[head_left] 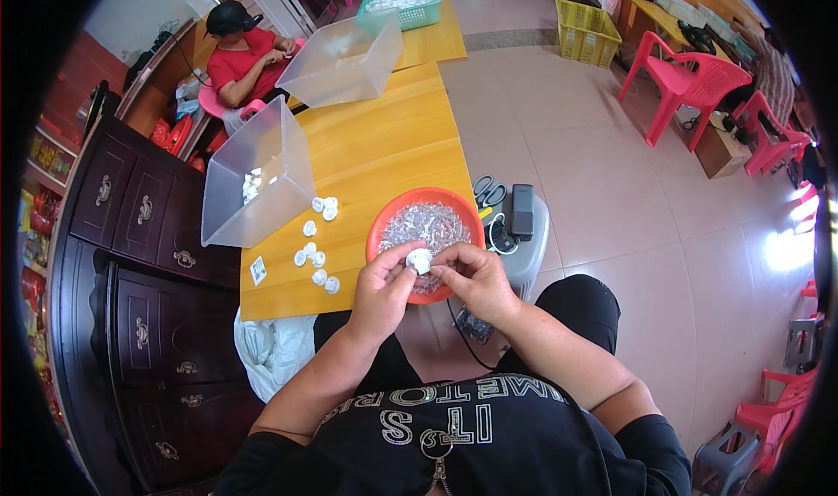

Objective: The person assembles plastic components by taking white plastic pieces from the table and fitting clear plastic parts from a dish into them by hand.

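Note:
Between both hands, over the near part of an orange bowl (377, 236), is a small round white plastic part (419, 261). My left hand (381, 285) pinches it from the left with thumb and fingers. From the other side my right hand (478, 276) closes its thumb and forefinger at its edge; whether a smaller piece sits there is too small to tell. Many small clear plastic pieces (426, 223) fill the bowl. Several similar white round parts (311, 253) lie loose on the wooden table (384, 155), left of the bowl.
A clear plastic bin (292, 168) with some white parts stands on the table's left; another clear bin (336, 81) is beyond it. A green basket (435, 11) of white pieces sits farthest. Scissors (491, 192) lie right of the bowl. A person in red (240, 64) works across the table.

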### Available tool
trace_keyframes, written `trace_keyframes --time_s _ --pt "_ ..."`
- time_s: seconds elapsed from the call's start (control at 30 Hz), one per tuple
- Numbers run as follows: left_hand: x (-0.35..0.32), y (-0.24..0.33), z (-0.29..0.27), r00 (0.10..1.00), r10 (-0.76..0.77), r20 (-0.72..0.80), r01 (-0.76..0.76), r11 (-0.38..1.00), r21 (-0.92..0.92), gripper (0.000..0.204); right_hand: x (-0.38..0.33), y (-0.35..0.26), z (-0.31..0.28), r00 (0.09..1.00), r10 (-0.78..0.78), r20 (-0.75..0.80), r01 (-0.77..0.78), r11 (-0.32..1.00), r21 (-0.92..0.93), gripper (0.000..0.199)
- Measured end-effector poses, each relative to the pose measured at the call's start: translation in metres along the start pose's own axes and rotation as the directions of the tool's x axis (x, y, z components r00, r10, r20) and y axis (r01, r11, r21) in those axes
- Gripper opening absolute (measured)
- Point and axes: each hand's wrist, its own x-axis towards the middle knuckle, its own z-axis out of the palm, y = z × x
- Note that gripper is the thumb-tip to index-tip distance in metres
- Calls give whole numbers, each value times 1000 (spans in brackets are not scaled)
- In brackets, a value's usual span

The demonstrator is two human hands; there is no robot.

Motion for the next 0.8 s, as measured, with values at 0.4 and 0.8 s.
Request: trace_keyframes --time_s 0.4,0.8 --pt "1 -5 -4 998 45 -53 -39 993 111 34 -1 -6 -1 999 -12 -50 7 995 -101 8" --pt "0 2 1 931 362 42 -321 763 561 28 -2 -7 2 985 -172 -32 157 948 -275 6"
